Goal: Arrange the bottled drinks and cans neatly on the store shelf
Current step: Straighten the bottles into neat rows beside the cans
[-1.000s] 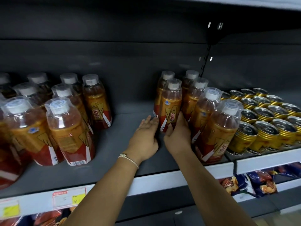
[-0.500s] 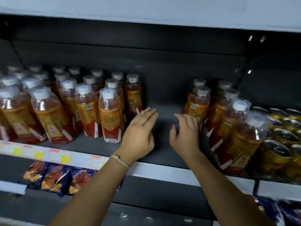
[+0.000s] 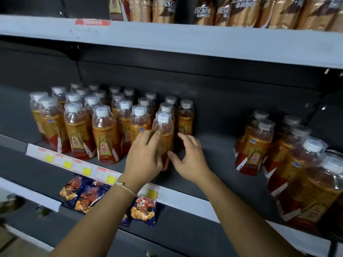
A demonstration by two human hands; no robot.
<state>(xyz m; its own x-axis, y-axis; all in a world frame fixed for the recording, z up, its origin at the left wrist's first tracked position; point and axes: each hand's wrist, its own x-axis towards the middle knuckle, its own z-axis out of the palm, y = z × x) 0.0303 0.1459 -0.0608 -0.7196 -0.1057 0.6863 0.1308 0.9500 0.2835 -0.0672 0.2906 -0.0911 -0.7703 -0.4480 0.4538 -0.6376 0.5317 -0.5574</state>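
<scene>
Fingers of the left hand, having left the right-hand bottles, now curl onto the left block's front bottle, the right hand open beside it, so tidying shifts there.

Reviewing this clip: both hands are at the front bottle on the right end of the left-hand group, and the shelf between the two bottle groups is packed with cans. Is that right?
Not quite. The head view shows the left hand and right hand at the front bottle on the right end of the left-hand group, but the shelf between the two bottle groups is bare, with no cans there.
</scene>
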